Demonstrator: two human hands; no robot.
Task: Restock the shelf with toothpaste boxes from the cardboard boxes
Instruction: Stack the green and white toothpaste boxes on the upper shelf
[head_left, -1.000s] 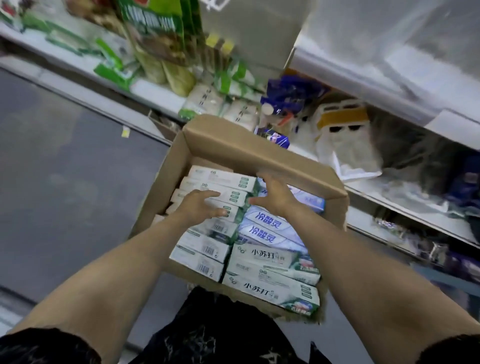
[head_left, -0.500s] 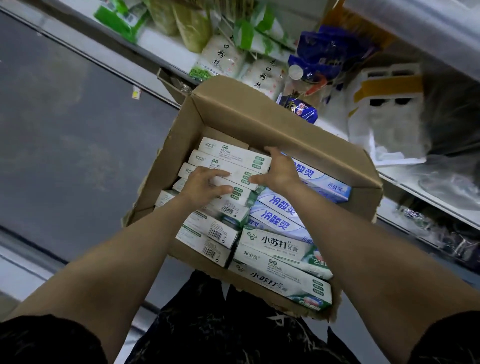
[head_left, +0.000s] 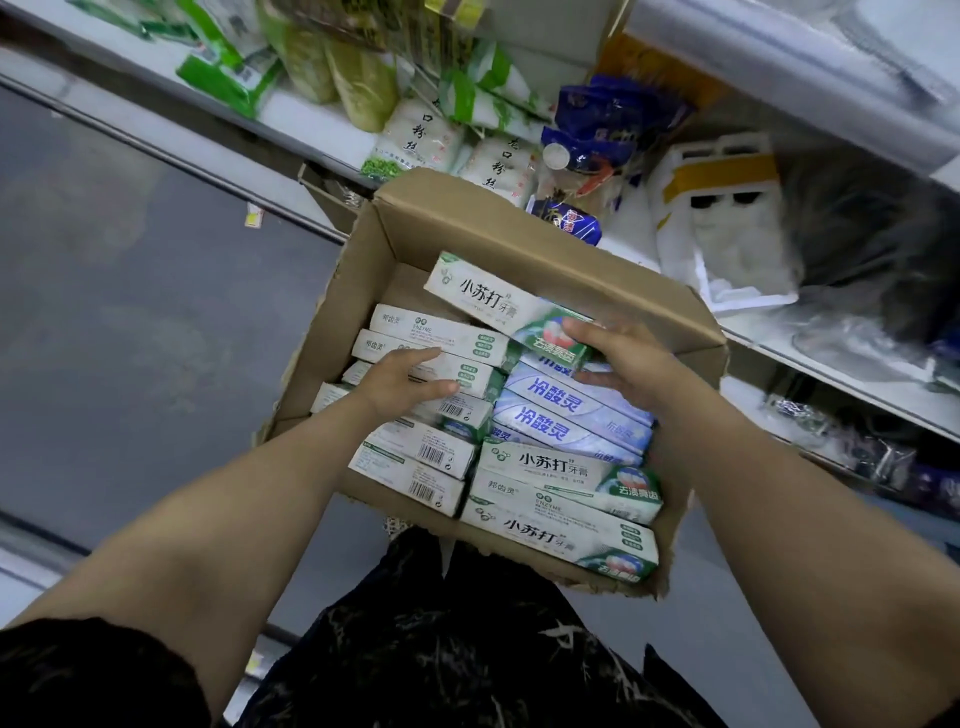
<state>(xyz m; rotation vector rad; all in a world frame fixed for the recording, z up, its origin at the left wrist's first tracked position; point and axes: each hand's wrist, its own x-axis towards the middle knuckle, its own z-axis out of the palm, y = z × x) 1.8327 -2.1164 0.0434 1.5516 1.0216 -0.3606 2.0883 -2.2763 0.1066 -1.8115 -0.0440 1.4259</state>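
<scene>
An open cardboard box (head_left: 519, 228) rests on my lap, packed with several toothpaste boxes in two columns. My right hand (head_left: 631, 364) grips one end of a white-and-green toothpaste box (head_left: 488, 301), lifted above the others at the far side of the carton. My left hand (head_left: 405, 376) lies flat on the white toothpaste boxes (head_left: 447, 343) of the left column, fingers together, holding nothing. Blue-lettered toothpaste boxes (head_left: 566, 410) fill the middle of the right column.
A white shelf (head_left: 810, 358) runs behind and right of the carton, holding noodle packets (head_left: 415, 140), blue bags (head_left: 597, 140) and a white plastic bag (head_left: 727, 228). Grey floor (head_left: 130, 312) lies to the left.
My right hand has pulled a white-and-green toothpaste box up from the far end of the carton. My left hand has stayed on the left column. The view has tilted down.
</scene>
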